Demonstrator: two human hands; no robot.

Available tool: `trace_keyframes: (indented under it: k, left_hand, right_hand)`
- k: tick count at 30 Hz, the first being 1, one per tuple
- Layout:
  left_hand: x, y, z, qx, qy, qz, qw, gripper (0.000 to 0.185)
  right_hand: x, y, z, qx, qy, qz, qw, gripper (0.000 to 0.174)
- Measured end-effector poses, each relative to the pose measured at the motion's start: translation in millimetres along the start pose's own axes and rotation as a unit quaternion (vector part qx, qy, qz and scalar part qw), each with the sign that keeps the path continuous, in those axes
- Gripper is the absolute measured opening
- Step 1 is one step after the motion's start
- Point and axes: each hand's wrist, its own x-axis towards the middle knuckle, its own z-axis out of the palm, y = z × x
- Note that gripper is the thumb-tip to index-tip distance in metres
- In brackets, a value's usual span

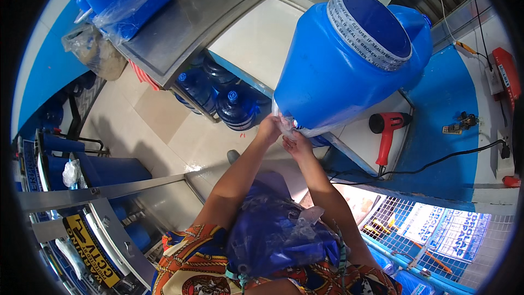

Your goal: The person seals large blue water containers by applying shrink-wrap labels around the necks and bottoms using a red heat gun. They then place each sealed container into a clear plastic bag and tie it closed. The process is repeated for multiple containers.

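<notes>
Before me a large blue plastic water container [327, 69] stands on a white-topped counter. Its dark blue lid [376, 22] is ringed by a clear seal band [360, 41] with printed writing. At the container's lower near side, my left hand [270, 129] pinches clear plastic film [285, 125]. Close beside it, my right hand [298, 145] grips the same film with its fingertips. A small red, white and blue part [295, 123] shows through there, partly covered by film and fingers. Behind the large container, another blue container [411, 37] is partly hidden.
A red and black heat gun [387, 133] lies right on the counter [344, 137], its black cord [442, 162] running to a wall outlet. Round water bottles [235, 108] stand below. At upper left, a blue container [135, 4] in plastic rests on a steel sink counter [184, 16].
</notes>
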Motion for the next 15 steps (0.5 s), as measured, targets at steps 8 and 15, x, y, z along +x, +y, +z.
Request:
trace_keyframes:
  k: [8,15]
  left_hand:
    - [-10.5,16.8,5.6,0.085,0.222,-0.042,0.971,0.034]
    - [-2.2,-2.9,5.3,0.304,0.221,0.041,0.926,0.016]
  right_hand:
    - [4.2,0.4,-38.8,-0.112,-0.198,-0.126,0.966,0.020]
    - [-16.3,-27.5,-43.7,-0.767,0.006,-0.417,0.487,0.054]
